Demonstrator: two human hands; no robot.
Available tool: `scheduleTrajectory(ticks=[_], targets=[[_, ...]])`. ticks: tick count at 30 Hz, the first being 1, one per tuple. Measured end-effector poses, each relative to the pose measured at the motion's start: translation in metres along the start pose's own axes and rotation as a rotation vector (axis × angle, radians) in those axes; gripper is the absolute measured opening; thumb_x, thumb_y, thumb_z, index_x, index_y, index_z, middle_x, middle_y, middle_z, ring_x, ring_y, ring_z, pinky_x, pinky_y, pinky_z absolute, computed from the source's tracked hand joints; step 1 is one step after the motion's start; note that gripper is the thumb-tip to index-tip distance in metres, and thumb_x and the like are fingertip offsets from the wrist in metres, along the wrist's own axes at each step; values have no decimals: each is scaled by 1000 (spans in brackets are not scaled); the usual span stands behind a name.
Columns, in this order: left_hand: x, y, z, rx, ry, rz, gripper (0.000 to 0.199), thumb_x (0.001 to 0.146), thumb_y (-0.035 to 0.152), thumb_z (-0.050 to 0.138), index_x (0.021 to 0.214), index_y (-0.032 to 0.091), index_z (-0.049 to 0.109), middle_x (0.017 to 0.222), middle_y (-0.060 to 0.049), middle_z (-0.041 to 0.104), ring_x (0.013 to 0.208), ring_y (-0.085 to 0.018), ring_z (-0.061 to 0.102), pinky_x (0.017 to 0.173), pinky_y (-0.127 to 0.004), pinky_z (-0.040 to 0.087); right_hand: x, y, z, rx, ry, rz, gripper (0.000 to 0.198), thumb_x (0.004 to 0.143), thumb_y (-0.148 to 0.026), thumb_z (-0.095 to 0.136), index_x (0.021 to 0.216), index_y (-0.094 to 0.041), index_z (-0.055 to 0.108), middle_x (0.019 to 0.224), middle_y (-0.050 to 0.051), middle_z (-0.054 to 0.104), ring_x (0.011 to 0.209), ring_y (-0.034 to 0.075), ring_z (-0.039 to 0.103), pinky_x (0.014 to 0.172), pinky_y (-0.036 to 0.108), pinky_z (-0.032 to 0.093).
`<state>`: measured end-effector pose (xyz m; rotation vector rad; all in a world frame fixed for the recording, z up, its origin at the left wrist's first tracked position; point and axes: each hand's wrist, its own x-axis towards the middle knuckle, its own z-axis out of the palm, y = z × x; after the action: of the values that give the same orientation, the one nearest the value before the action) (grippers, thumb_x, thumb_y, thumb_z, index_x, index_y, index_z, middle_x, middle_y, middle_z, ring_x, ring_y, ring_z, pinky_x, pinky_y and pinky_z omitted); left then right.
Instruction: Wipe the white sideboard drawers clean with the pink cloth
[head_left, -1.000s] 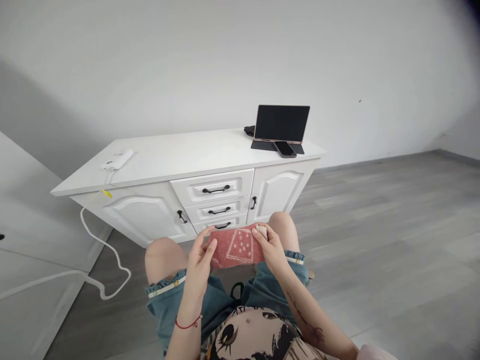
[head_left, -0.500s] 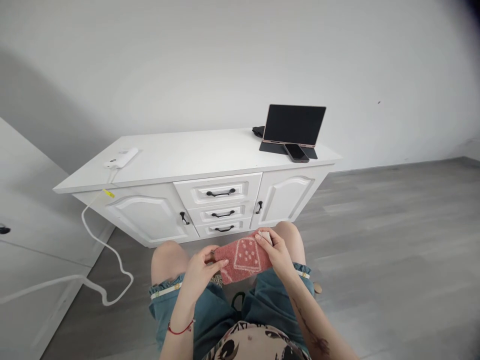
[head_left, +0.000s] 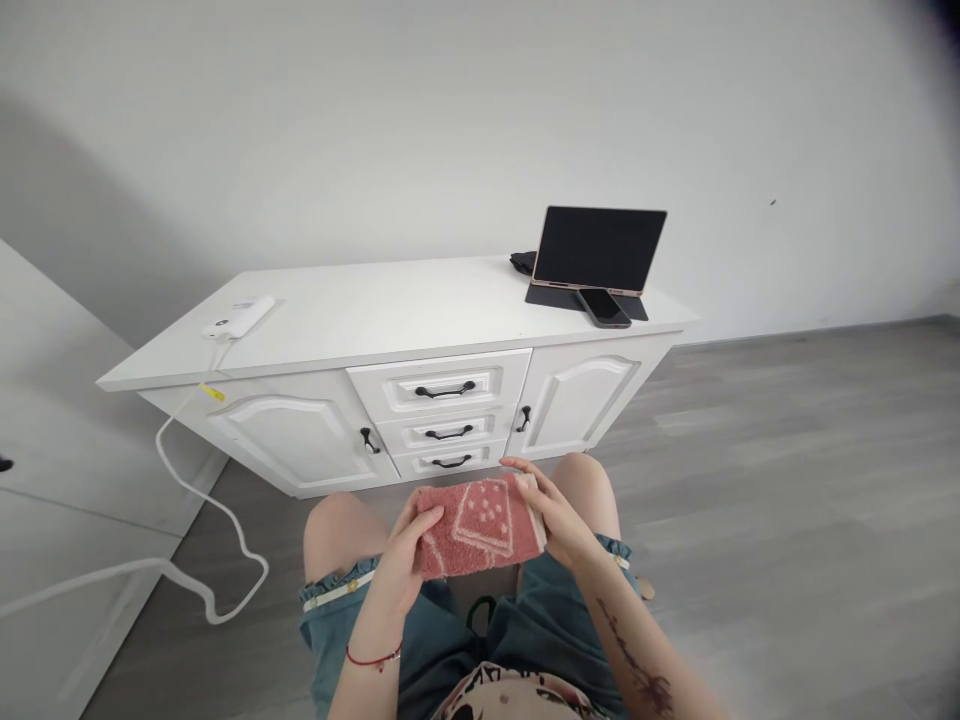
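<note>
Above my lap, a folded pink towel (head_left: pixel 480 525) with a pale dotted pattern and a whitish edge on the right is stretched between both hands. My left hand (head_left: pixel 409 545) is closed on its left end, thumb on top and fingers hidden beneath. At the other end, my right hand (head_left: pixel 553 515) grips near the whitish edge, its thumb on the cloth and a finger extended along the far side. Under the towel are my knees and blue shorts (head_left: pixel 405 625).
A white cabinet (head_left: pixel 375 310) stands in front of my knees. On its top are a tablet (head_left: pixel 600 250) on a stand, a phone (head_left: pixel 604 308), a black item (head_left: pixel 523 262) and a white power strip (head_left: pixel 238 318). Its white cable (head_left: pixel 240 530) hangs down at left.
The towel has turned to lie more level and moved slightly down. My left hand has taken a fuller grip on its end. The whitish right edge now shows more.
</note>
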<state>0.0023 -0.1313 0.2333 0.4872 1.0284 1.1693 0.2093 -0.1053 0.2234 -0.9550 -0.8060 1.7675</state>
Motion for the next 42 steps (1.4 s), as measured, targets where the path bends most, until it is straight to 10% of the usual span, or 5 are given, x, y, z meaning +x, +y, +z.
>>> scheduleTrajectory(ticks=[4, 13, 25, 42], targets=[[4, -2, -7, 37, 64, 50, 30, 66, 31, 79, 91, 24, 64, 85, 3, 66, 83, -15, 64, 74, -23, 49, -2, 2, -6, -137, -119, 12, 79, 59, -29, 89, 130, -28, 53, 97, -2, 69, 89, 17, 64, 85, 31, 49], [9, 0, -17, 394, 22, 158, 43, 76, 49, 72, 112, 27, 63, 109, -2, 65, 104, -20, 59, 86, -26, 46, 2, 3, -3, -121, -34, 7, 34, 60, -34, 87, 85, -17, 70, 78, 0, 72, 71, 16, 65, 71, 28, 51], [11, -7, 3, 313, -49, 206, 62, 70, 35, 79, 126, 28, 53, 104, -2, 67, 93, -20, 62, 90, -32, 47, -4, 21, -4, 323, 28, 176, 45, 62, -35, 86, 100, -16, 70, 90, 8, 76, 85, 22, 71, 82, 35, 54], [29, -15, -19, 216, 89, 74, 66, 58, 39, 87, 115, 22, 57, 84, -3, 73, 76, -21, 69, 72, -31, 52, 4, 50, -6, 325, 8, 266, 39, 62, -23, 87, 96, -11, 70, 90, 11, 77, 87, 25, 73, 92, 41, 53]])
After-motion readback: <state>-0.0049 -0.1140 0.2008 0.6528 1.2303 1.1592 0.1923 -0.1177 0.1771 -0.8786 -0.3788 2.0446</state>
